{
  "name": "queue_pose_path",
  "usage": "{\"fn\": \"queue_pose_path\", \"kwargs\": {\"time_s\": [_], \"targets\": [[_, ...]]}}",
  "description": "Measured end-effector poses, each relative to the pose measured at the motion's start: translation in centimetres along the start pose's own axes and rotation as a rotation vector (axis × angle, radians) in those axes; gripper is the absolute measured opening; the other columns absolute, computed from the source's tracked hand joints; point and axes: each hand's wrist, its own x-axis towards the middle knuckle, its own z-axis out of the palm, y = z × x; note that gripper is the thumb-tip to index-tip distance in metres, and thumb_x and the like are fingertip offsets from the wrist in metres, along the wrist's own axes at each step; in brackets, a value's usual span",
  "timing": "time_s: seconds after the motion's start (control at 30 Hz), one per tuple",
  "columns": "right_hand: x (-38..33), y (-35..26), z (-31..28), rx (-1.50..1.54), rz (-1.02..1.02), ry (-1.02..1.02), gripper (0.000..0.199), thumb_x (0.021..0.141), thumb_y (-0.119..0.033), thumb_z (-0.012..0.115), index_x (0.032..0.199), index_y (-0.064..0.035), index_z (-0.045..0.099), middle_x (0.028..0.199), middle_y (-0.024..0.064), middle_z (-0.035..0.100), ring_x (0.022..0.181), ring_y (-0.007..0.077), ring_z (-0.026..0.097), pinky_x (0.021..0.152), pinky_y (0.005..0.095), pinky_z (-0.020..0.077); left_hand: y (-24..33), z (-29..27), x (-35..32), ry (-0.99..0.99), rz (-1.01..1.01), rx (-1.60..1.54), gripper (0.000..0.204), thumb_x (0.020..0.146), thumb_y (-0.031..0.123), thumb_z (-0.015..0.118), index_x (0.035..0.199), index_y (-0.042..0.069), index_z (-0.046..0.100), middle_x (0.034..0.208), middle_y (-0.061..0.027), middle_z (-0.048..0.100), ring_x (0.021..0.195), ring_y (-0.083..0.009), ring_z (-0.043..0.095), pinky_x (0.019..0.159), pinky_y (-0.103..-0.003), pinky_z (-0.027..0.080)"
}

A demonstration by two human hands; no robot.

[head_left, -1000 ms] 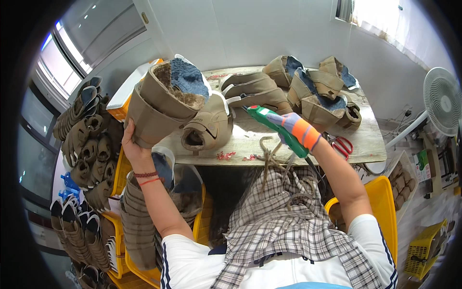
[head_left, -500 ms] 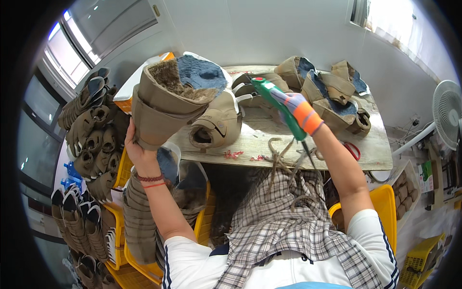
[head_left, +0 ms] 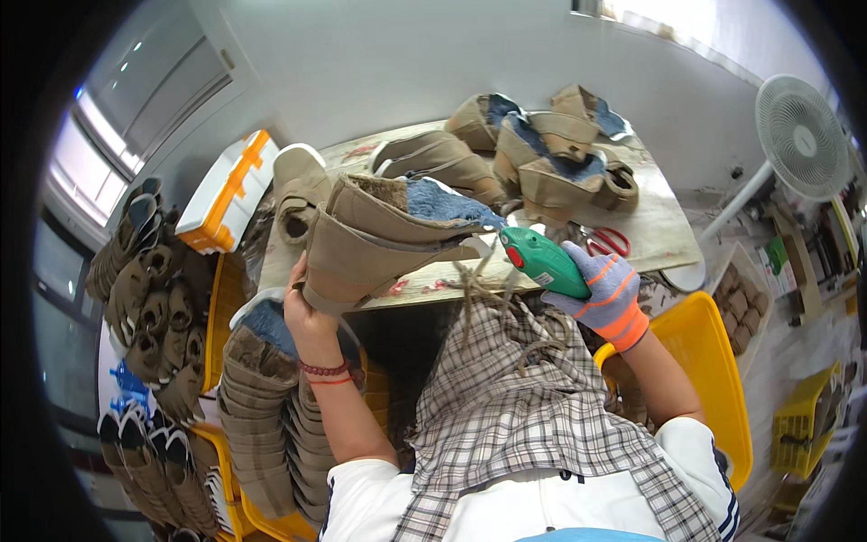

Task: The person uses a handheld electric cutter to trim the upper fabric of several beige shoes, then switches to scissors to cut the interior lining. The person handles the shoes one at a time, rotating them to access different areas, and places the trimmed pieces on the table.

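My left hand (head_left: 312,318) is closed on the narrow lower end of a brown boot upper (head_left: 366,257), which lies tilted over the table's front edge. Brown and blue fleece lines its opening. In a grey and orange glove, my right hand (head_left: 610,294) grips a green handheld electric cutter (head_left: 553,264) with a red part. The cutter's front end is at the upper's right edge, beside the white and blue lining; whether it touches is too small to tell. Thin fuzzy strips (head_left: 479,294) hang over the plaid apron (head_left: 515,388) between my arms.
More boot uppers (head_left: 551,163) lie across the back of the worn table (head_left: 664,239), with red-handled scissors (head_left: 610,242) near its right. Stacked uppers (head_left: 257,434) fill a yellow crate at my left. A yellow bin (head_left: 713,388) and a white fan (head_left: 802,135) stand right.
The upper has come lower and tipped to the right. My right hand has brought the cutter down and turned its front end towards the upper's edge. The head view has shifted.
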Motion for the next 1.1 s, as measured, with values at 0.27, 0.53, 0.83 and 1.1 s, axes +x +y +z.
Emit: {"fn": "queue_pose_path", "kwargs": {"time_s": [0.27, 0.53, 0.83, 1.1], "targets": [[-5.4, 2.3, -1.8, -0.056, 0.019, 0.003, 0.069, 0.058, -0.038, 0.085, 0.113, -0.0049, 0.060, 0.065, 0.0059, 0.057, 0.054, 0.0233, 0.056, 0.055, 0.0330, 0.0457, -3.7, -0.9, 0.9, 0.137, -0.177, -0.038, 0.029, 0.095, 0.014, 0.043, 0.114, -0.002, 0.058, 0.114, -0.0179, 0.062, 0.106, -0.0308, 0.059, 0.096, -0.045, 0.045], [-6.0, 2.3, -1.6, -0.006, 0.032, 0.024, 0.062, 0.059, -0.042, 0.084, 0.105, -0.0065, 0.064, 0.065, 0.0062, 0.059, 0.054, 0.0232, 0.058, 0.051, 0.0318, 0.0459, -4.8, -0.6, 0.4, 0.057, -0.221, -0.043, 0.032, 0.097, 0.015, 0.038, 0.117, -0.003, 0.056, 0.118, -0.0195, 0.060, 0.109, -0.0317, 0.057, 0.096, -0.046, 0.045], [-5.5, 2.1, -1.1, 0.088, 0.035, 0.011, 0.064, 0.057, -0.042, 0.085, 0.107, -0.0072, 0.064, 0.070, 0.0078, 0.062, 0.057, 0.0246, 0.059, 0.052, 0.0332, 0.0461, -5.1, -2.1, 1.1, 0.157, -0.230, -0.046, 0.034, 0.098, 0.014, 0.033, 0.117, -0.006, 0.054, 0.117, -0.0216, 0.059, 0.108, -0.0328, 0.057, 0.096, -0.045, 0.046], [-5.1, 1.8, -0.6, 0.105, 0.009, 0.039, 0.067, 0.057, -0.045, 0.085, 0.108, -0.0072, 0.064, 0.066, 0.0081, 0.060, 0.054, 0.0248, 0.058, 0.049, 0.0329, 0.0449, -5.4, -1.3, 0.2, 0.147, -0.224, -0.092, 0.035, 0.097, 0.015, 0.035, 0.119, -0.005, 0.054, 0.120, -0.0210, 0.058, 0.111, -0.0331, 0.056, 0.097, -0.046, 0.045]]}}
